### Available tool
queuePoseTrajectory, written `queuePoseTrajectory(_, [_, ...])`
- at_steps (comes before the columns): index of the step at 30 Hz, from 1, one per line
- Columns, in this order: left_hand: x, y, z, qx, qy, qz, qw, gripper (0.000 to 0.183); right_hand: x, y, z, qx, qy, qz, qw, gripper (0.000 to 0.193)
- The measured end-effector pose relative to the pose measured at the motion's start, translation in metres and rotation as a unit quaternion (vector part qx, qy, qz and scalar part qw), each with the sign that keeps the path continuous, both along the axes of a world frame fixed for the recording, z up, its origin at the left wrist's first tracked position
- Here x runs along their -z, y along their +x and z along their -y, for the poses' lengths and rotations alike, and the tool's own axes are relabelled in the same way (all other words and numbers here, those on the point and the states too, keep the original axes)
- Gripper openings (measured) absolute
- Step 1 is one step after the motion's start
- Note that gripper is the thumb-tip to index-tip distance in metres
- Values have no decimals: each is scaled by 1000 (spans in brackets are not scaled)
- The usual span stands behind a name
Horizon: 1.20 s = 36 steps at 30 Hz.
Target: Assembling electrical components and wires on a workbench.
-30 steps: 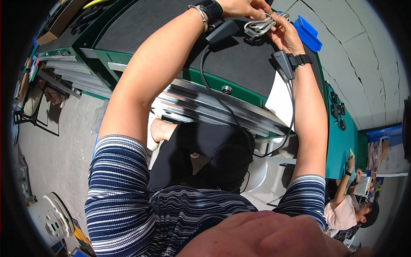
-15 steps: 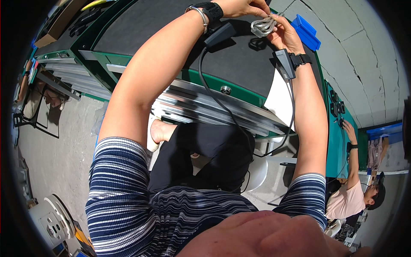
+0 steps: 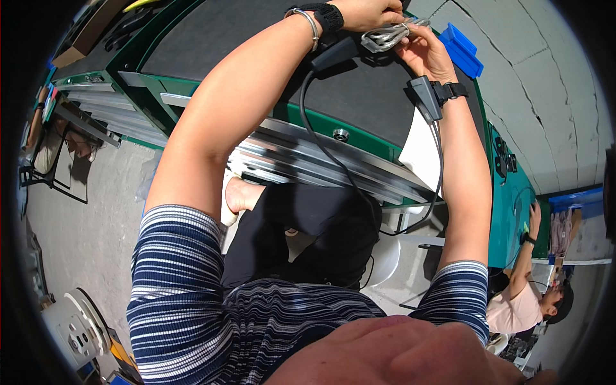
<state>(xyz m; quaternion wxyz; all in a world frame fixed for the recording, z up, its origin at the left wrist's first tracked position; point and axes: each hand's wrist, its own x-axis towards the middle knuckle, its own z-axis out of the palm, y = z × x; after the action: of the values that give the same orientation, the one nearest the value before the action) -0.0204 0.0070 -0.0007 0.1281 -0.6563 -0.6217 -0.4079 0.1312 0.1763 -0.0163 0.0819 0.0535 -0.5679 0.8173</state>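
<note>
A coiled grey, see-through cable (image 3: 383,39) is bunched in a small bundle above the black worktop, drawn in at its right part by a narrow band. My right hand (image 3: 428,56) pinches that banded end between thumb and fingers. Bent over the top of the bundle, my left hand (image 3: 367,13) has its fingers closed against the cable; its fingertips are partly cut off by the upper picture edge. Each wrist wears a black strap with a dark wired box, the left box (image 3: 333,54) and the right box (image 3: 425,96).
Below my hands lies the black worktop (image 3: 218,51) of a green metal cabinet. A blue bin (image 3: 461,50) stands at its right end, and white paper (image 3: 420,151) hangs over its front edge. Black leads run down towards my lap. A co-worker (image 3: 523,308) reaches over a green surface at right.
The cable bundle has turned and shifted slightly left, its loops now under my left fingers. My left hand has moved a little right. The co-worker's arm has moved.
</note>
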Motion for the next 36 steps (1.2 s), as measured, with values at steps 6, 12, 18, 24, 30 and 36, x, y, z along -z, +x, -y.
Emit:
queuePoseTrajectory(6, [3,-4,-4,-41,-42,-11,998,28,1,-2,5,67,92,-15,993,26])
queuePoseTrajectory(12, [3,-3,-3,-86,-36,-2,996,28,-3,-5,8,150,255,-74,952,35])
queuePoseTrajectory(18, [3,-4,-10,-95,-15,35,995,29,-7,-7,16,266,434,-154,847,31])
queuePoseTrajectory(24, [10,-8,-15,-67,60,136,987,28,-9,-5,29,262,459,-179,830,24])
queuePoseTrajectory(30, [3,-3,-9,-108,114,116,981,27,-7,-4,33,234,251,-29,939,41])
queuePoseTrajectory(36, [-1,1,-4,-68,86,184,977,28,-7,-5,14,-59,45,-12,997,60])
